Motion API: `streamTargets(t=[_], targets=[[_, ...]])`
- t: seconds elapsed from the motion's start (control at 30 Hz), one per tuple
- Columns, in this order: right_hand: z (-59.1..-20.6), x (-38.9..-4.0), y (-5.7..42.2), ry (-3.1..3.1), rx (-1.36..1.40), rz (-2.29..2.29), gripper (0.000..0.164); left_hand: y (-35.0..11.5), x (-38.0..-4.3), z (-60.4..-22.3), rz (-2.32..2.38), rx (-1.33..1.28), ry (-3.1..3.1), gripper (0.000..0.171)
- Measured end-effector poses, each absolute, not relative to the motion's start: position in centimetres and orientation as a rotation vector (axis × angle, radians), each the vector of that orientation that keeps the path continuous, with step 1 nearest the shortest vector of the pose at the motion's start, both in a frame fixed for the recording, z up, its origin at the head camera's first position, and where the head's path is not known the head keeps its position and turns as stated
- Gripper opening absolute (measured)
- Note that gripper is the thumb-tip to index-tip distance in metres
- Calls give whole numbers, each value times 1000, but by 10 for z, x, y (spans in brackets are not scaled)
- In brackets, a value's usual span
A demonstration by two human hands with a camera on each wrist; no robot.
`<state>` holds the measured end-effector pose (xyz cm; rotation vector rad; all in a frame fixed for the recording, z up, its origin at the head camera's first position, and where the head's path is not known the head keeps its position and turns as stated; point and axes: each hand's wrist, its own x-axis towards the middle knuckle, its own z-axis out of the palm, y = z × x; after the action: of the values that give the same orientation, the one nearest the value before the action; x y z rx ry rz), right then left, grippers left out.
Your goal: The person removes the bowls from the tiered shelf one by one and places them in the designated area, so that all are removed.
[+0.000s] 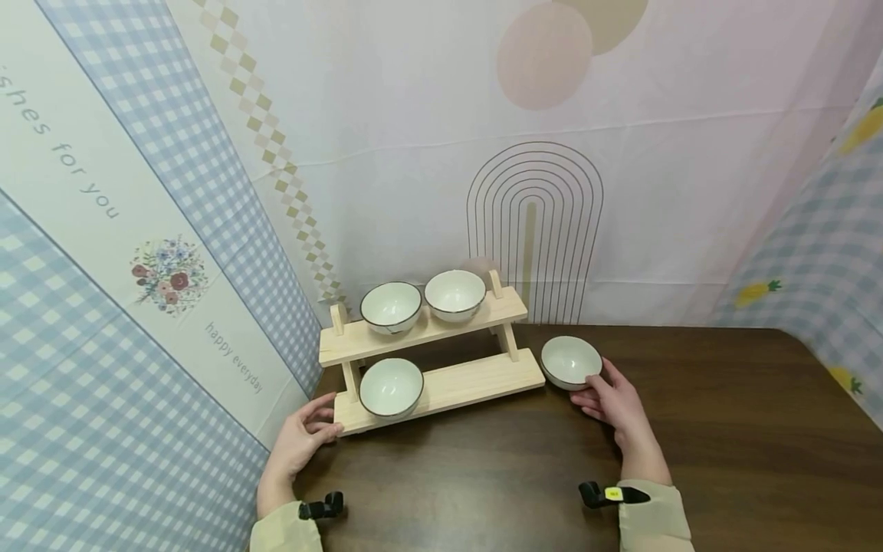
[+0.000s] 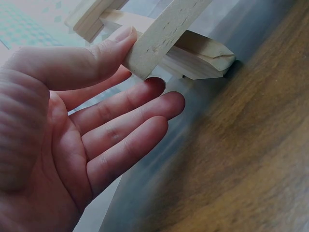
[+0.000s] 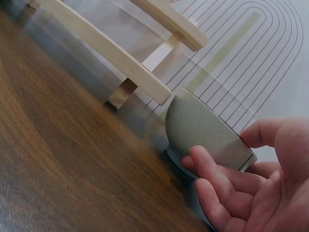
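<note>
Head, bowl: the held bowl [image 1: 569, 360] is right of centre, right hand [image 1: 614, 402] pinching its rim.
Head, rack: the wooden rack [image 1: 462, 382] bears three bowls [image 1: 391, 386] at centre; left hand [image 1: 302, 438] pinches its lower-left end.
Left wrist, rack: upper centre, left hand touching its end.
Right wrist, bowl: right of centre, near rack.

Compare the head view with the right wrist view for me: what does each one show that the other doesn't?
Only the head view shows the white inside of the held bowl, three other bowls standing on the wooden rack, and the blue checked cloth on the left.

Only the right wrist view shows the wooden block beneath the rack's lower shelf.

Both show the right hand with its fingers on that bowl, part or all of the rack, the brown table and the arch pattern behind.
</note>
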<state>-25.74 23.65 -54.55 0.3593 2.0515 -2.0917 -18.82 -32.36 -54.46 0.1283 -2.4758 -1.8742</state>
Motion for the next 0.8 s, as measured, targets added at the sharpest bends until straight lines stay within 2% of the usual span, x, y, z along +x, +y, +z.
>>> streamTargets(t=[0.8], targets=[[-548,-259,234,2057,372,-2077,78,-322,-187,-543,-1847,142,-2490,69]])
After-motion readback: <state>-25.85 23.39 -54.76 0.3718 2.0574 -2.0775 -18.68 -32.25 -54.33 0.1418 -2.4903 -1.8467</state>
